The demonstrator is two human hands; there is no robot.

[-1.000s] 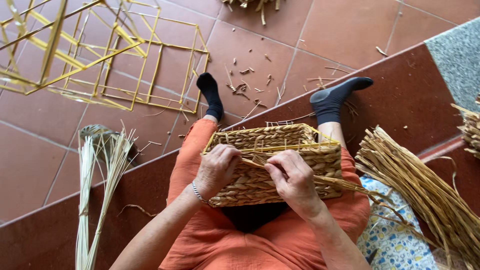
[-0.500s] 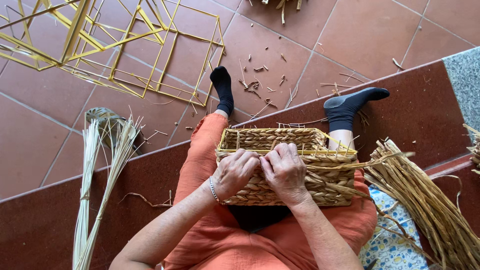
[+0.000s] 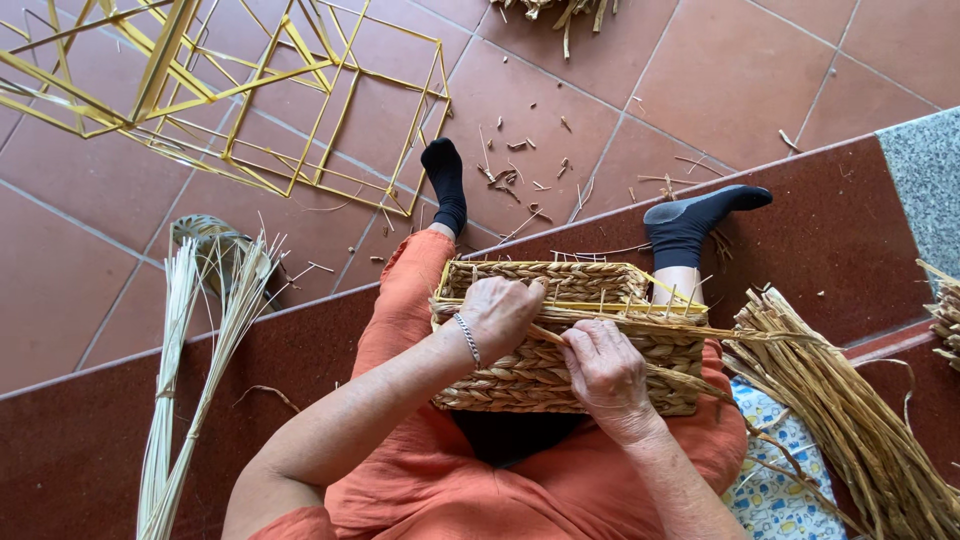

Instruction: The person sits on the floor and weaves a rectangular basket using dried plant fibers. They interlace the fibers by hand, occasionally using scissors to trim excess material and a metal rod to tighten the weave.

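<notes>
We see rectangular woven straw basket (image 3: 560, 345) on lap, over orange trousers (image 3: 400, 320), braided walls tan, upright stakes poking above rim. Inside basket: nothing we can make out. Left hand (image 3: 497, 315) clenched over near rim corner. Right hand (image 3: 605, 365) pinching flat straw strand (image 3: 690, 328) against front wall. Loose straw bundle (image 3: 850, 420) just beside basket's right edge.

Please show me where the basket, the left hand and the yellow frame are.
basket (image 3: 540, 375), head view, woven front wall
left hand (image 3: 500, 315), head view, back of hand
yellow frame (image 3: 330, 110), head view, a thin bar
</notes>
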